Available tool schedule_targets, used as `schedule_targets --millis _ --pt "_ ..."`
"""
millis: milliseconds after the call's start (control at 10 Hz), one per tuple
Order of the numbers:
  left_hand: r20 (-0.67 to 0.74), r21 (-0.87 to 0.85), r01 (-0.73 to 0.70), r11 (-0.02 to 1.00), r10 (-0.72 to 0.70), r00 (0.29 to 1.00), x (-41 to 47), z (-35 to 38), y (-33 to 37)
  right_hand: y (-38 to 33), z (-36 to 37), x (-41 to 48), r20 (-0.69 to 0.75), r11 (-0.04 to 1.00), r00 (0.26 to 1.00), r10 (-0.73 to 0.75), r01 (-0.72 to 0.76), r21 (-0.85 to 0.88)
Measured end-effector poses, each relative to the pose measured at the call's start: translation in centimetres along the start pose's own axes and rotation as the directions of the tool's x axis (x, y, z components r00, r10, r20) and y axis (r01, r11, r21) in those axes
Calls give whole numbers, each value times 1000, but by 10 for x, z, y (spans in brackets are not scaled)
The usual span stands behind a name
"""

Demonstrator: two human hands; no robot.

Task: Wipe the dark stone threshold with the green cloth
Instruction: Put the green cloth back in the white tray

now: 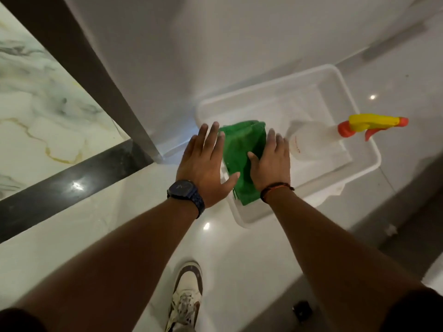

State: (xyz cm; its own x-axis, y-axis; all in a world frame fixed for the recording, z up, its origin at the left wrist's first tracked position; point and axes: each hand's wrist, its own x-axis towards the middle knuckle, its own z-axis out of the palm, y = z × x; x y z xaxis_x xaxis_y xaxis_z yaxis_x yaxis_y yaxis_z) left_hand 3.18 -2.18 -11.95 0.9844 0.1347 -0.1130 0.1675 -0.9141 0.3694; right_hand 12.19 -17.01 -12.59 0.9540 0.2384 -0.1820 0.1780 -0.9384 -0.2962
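A folded green cloth [244,152] lies in a white plastic tray [369,161] on the floor. My left hand [203,164] hovers flat and spread over the tray's left rim, just left of the cloth, holding nothing. Over the cloth's right side my right hand [273,161] is spread flat, thumb against the fabric, not gripping it. The dark stone threshold [72,185] runs as a glossy black strip across the floor at the left, apart from both hands.
A clear spray bottle [311,140] with a yellow and orange trigger head lies in the tray at the right. A dark door frame [79,58] rises from the threshold's end. Marble floor [36,116] lies beyond it. My shoe [187,295] stands on the white tiles below.
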Motion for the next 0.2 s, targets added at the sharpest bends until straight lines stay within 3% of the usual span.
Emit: schedule_targets --millis 100,200 --pt "85 52 -25 998 21 996 2 18 -1 1 21 -9 126 923 954 -272 295 -246" --pt "50 5 -24 1000 24 998 0 13 -2 4 28 -11 230 885 935 -271 336 -323"
